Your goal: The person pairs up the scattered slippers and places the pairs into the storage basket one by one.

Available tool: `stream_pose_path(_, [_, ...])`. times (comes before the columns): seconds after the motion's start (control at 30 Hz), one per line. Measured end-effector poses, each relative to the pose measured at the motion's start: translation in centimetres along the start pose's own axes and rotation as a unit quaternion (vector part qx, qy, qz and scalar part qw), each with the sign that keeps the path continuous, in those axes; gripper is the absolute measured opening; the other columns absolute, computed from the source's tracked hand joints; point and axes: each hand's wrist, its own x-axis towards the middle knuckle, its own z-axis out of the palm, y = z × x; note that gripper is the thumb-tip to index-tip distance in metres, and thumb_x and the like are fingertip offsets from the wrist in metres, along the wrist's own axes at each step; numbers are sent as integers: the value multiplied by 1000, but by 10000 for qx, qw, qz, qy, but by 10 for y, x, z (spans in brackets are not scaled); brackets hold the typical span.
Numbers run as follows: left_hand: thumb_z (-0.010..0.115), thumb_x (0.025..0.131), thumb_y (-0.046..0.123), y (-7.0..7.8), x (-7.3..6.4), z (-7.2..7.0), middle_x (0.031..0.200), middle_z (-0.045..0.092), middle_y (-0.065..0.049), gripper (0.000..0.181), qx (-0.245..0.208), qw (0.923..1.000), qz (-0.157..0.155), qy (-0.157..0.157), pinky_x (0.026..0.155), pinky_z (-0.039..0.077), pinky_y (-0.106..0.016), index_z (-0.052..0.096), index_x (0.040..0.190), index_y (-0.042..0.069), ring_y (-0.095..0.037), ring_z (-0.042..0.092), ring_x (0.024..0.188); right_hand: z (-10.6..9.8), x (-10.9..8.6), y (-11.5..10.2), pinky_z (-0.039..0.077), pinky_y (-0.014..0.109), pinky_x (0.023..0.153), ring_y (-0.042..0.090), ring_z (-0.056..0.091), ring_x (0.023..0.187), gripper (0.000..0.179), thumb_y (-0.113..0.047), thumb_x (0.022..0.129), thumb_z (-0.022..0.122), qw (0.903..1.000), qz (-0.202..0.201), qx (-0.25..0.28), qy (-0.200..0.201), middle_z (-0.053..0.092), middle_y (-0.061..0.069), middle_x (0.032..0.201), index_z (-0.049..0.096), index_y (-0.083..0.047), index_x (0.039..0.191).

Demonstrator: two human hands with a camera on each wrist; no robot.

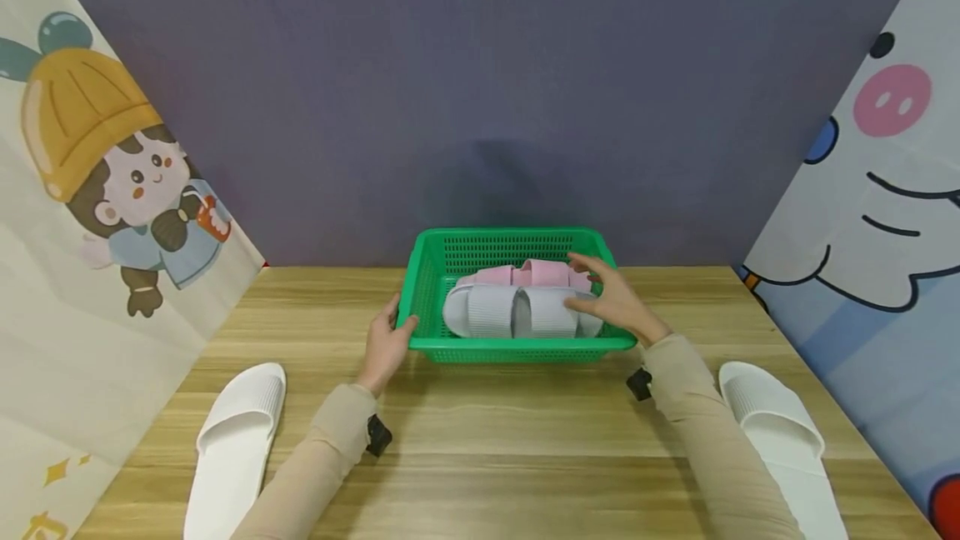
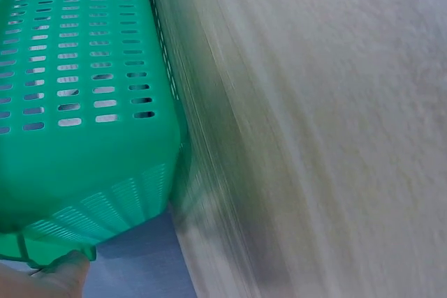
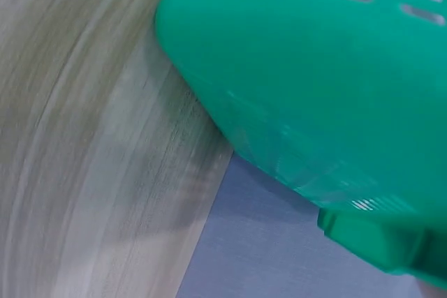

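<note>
A green plastic basket (image 1: 427, 273) with slotted walls sits at the far side of the wooden table. Inside lie a pair of white slippers (image 1: 491, 312) and, behind them, a pair of pink slippers (image 1: 546, 273). My left hand (image 1: 386, 344) grips the basket's left rim, thumb over the edge. Over the right end of the basket, my right hand (image 1: 615, 298) has its fingers and thumb spread apart above the slippers. Whether it touches them cannot be told. In the left wrist view, a bit of the left hand (image 2: 59, 277) shows at the basket's rim.
One white slipper (image 1: 236, 448) lies on the table (image 1: 510, 457) at the left, another white slipper (image 1: 783, 440) at the right. A dark grey panel (image 1: 487, 90) rises behind the basket. Cartoon-printed sheets (image 1: 97, 340) stand on both sides.
</note>
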Motion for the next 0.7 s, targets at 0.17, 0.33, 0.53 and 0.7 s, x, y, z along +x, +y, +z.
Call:
stream_pose_path(0.17, [46,94,21,0,-2,-1,147,30,-14,61,28,10000,-31,-28,106,36,-41,18,146,7,-28,34,132,-2,-2,-9,30,54,104,35,36,125,76,-21,80,69,9999,22,129,25,39,19,136,29,-9,143])
stream_pose_path(0.33, [46,94,21,0,-2,-2,147,29,-14,61,22,10000,-19,-76,106,36,-42,18,146,7,-28,34,133,-5,-9,-38,29,55,105,39,35,125,72,-9,81,66,9995,199,244,3,38,24,135,29,0,142])
stream_pose_path(0.53, [49,93,20,0,-1,-3,146,30,-17,63,72,9999,66,-123,105,36,-43,19,145,5,-30,35,132,-5,-9,-32,30,54,105,40,36,124,65,-8,83,64,9992,216,325,14,38,27,135,32,2,139])
stream_pose_path(0.7, [53,91,21,4,0,-13,145,30,-22,64,226,9993,215,-216,111,27,-44,22,144,0,-35,29,134,-5,-5,-10,32,55,104,37,39,123,57,-15,87,61,9996,151,168,178,42,25,134,38,-1,137])
